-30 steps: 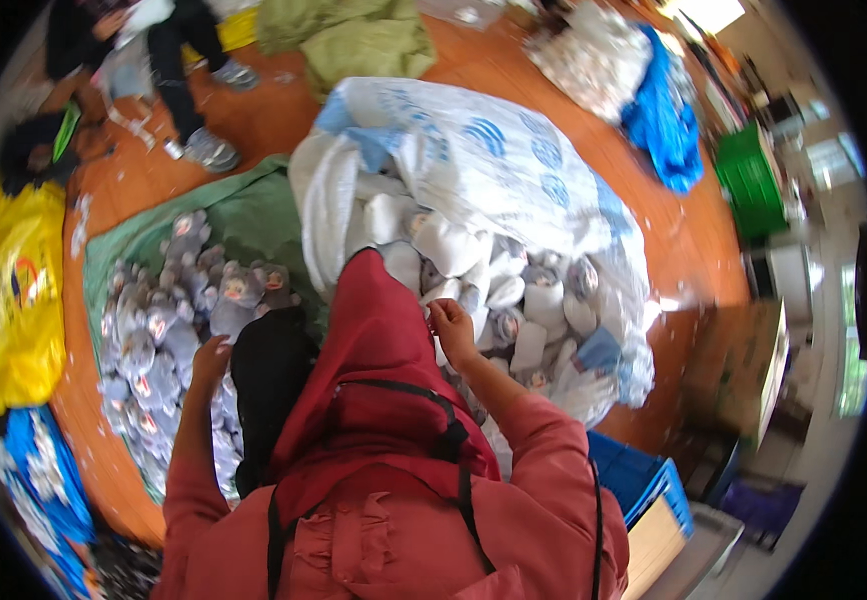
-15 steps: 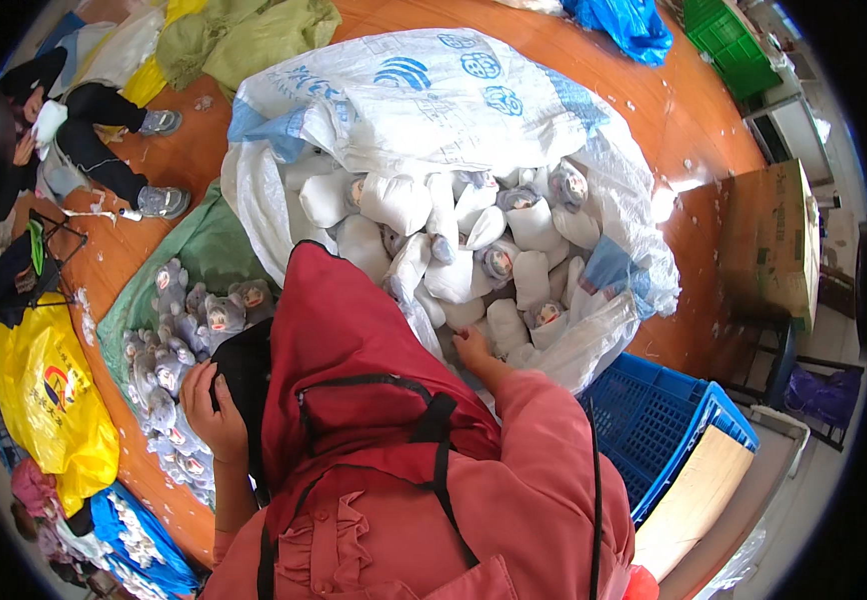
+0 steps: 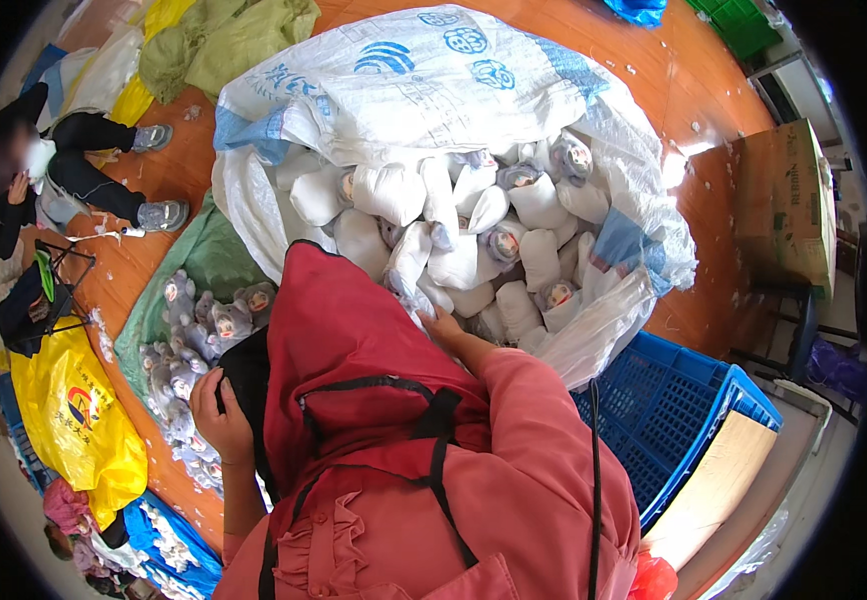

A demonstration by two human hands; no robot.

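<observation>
A large white woven sack with blue printing lies open in front of me. Inside are many stuffed pieces, mostly white, some showing the grey head of a plush toy. My right hand reaches into the near side of the sack, by the lower end of a white-and-grey stuffed piece. Its fingertips are partly hidden, so whether they grip that piece is unclear. Beside my black-clad left knee, my left hand is bent loosely, holding nothing. Grey plush toys are piled on a green sheet to the left.
A blue plastic crate with a wooden board stands at my right. Beyond it is a cardboard box. A person sits at the far left, above a yellow bag and a black folding stool.
My right hand has moved left and slightly farther in, to the lower end of the white-and-grey piece. My left hand stays by the knee. The whole view has shifted a little.
</observation>
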